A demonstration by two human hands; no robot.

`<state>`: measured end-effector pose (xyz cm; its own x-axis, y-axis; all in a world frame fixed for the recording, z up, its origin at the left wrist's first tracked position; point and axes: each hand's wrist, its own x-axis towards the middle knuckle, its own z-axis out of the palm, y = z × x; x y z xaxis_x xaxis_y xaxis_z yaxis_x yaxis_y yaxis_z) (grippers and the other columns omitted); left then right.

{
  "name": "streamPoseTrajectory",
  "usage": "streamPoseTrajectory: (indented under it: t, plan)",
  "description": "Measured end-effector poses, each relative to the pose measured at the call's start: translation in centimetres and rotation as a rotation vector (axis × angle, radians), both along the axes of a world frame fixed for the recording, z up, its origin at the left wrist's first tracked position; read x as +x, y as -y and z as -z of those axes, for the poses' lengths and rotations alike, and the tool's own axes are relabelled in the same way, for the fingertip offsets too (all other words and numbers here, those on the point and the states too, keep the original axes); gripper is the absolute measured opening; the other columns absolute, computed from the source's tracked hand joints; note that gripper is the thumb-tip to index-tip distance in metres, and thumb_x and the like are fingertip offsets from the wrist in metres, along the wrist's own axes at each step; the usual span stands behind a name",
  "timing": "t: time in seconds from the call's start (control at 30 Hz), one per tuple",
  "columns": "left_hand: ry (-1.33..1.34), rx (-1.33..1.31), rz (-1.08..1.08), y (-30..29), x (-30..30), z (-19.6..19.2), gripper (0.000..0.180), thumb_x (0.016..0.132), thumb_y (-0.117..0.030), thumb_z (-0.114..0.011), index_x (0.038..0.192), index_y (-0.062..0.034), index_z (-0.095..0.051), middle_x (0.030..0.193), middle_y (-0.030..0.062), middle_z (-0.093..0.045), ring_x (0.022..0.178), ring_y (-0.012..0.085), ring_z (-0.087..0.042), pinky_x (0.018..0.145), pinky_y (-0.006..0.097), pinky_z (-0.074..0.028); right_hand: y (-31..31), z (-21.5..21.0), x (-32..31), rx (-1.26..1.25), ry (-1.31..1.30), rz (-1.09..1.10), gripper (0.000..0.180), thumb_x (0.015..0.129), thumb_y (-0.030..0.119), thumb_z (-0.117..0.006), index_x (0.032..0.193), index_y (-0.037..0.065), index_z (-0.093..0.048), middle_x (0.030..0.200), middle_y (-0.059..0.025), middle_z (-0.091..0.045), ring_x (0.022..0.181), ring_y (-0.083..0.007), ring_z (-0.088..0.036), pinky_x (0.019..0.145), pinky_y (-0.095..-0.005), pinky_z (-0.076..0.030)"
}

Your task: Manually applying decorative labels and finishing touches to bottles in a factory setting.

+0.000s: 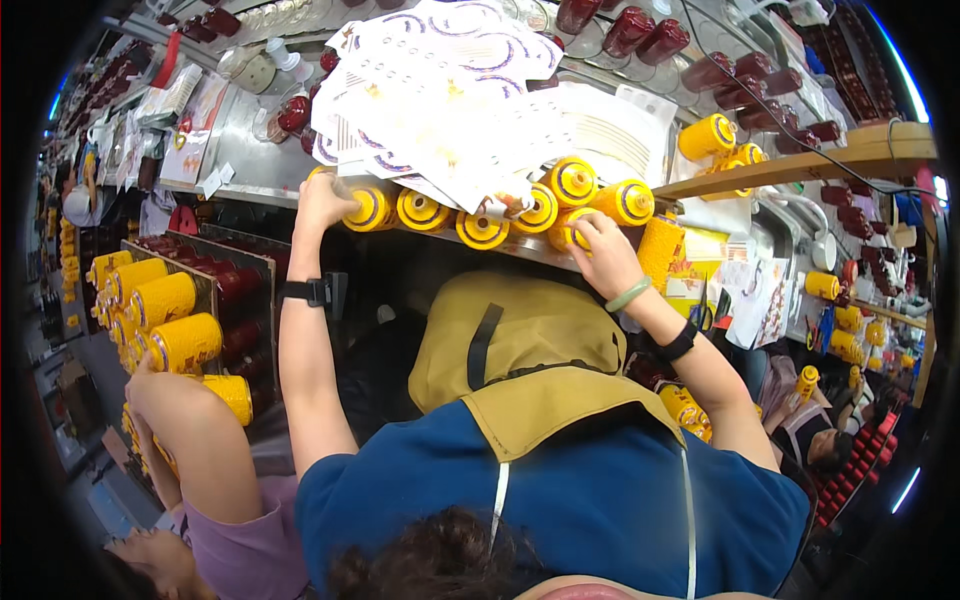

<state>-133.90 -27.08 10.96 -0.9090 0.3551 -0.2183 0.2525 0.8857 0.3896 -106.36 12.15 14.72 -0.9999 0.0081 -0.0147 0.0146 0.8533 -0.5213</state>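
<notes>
There are over twenty yellow cylinders, two wristbands and one bangle.

One head-worn fisheye, looking steeply down, blue shirt nearest, workbench farther ahead, distances near the rim uncertain

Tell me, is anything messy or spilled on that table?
Yes, the printed sheets look messy: they're heaped at different angles instead of stacked neatly, and some overlap the yellow cylinders. I can't see a spill.
</notes>
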Motion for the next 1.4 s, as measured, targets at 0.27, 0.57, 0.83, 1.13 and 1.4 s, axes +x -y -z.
streamPoseTrajectory:
  t: [0.27, 0.57, 0.83, 1.13, 1.4]
  plan:
    - [-0.013, 0.000, -0.136, 0.5, 5.9, -3.9, 0.025, 0.061, -0.020, -0.082, 0.072, 0.0010, -0.073, 0.071, 0.0159, -0.072, 0.068, 0.0251, -0.073, 0.068, 0.036, -0.057, 0.9, 1.4, -0.5, 0.291, 0.083, 0.154, 0.050, 0.081, 0.021, -0.077, 0.124, 0.007, -0.058, 0.113, -0.0157, -0.057, 0.101, -0.0320, -0.059, 0.084, -0.0424, -0.052]
    - [0.178, -0.026, -0.398, 0.8, 14.5, -7.3, 0.032, 0.062, -0.020, -0.082, 0.079, 0.0059, -0.074, 0.073, 0.0204, -0.072, 0.072, 0.0272, -0.075, 0.069, 0.037, -0.057, 2.4, 1.0, -1.5, 0.261, 0.095, 0.208, 0.057, 0.078, 0.015, -0.078, 0.128, 0.004, -0.053, 0.113, -0.0174, -0.052, 0.103, -0.0355, -0.057, 0.085, -0.0430, -0.052]
    - [0.326, 0.005, -0.446, -0.7, 19.8, -6.4, 0.027, 0.064, -0.019, -0.082, 0.082, 0.0007, -0.078, 0.077, 0.0145, -0.075, 0.073, 0.0241, -0.075, 0.075, 0.034, -0.058, 2.0, 2.2, -2.2, -0.077, 0.146, 0.083, 0.062, 0.080, 0.005, -0.073, 0.135, 0.012, -0.046, 0.117, -0.0228, -0.048, 0.107, -0.0424, -0.056, 0.089, -0.0481, -0.050]
    - [0.254, 0.037, -0.455, -3.8, 25.0, -7.6, 0.022, 0.065, -0.019, -0.079, 0.078, -0.0014, -0.077, 0.075, 0.0147, -0.074, 0.074, 0.0274, -0.074, 0.075, 0.036, -0.057, 1.3, 6.2, -3.7, 0.106, 0.159, -0.036, 0.062, 0.080, 0.003, -0.069, 0.137, 0.014, -0.047, 0.121, -0.0275, -0.048, 0.108, -0.0458, -0.058, 0.087, -0.0497, -0.053]
    - [0.264, 0.061, -0.374, -7.3, 28.3, -8.2, 0.024, 0.065, -0.021, -0.080, 0.080, -0.0028, -0.077, 0.076, 0.0144, -0.074, 0.076, 0.0289, -0.074, 0.076, 0.038, -0.058, 2.5, 4.7, -3.8, 0.116, 0.238, 0.034, 0.029, 0.098, 0.017, -0.044, 0.125, 0.011, -0.052, 0.125, -0.0305, -0.051, 0.100, -0.0448, -0.065, 0.088, -0.0528, -0.052]
